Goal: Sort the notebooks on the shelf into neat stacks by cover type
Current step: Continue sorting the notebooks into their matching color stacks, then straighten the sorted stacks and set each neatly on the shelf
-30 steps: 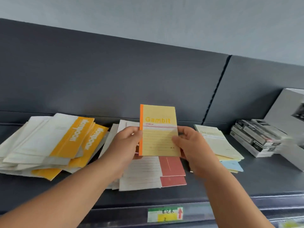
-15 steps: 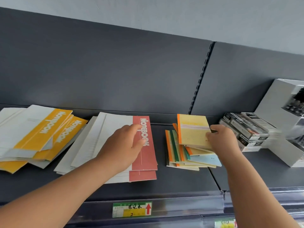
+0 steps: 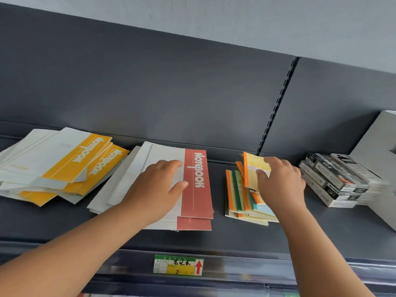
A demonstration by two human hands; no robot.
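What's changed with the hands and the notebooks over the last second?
The orange-spined yellow notebook, held up by both hands a second ago, went right onto the small-notebook stack; the right-hand grip still pinches it there. The left-hand grip let go and dropped flat onto the red-banded Notebook stack. The yellow-banded Notebook pile and the black boxes stayed put.

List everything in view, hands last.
Yellow-banded white paper notebooks: several, loose pile, shelf left.
Red-banded white paper notebooks: at least two, stacked, centre.
Small pale-yellow notepads with orange or green spines: several, stacked, right of centre.
Black-and-white flat boxes: several, stacked, right.
Green-and-yellow price label: one, shelf front edge.
Dark grey metal shelf: one, under everything.
Left hand: flat on red-banded stack.
Right hand: fingers hold top notepad.
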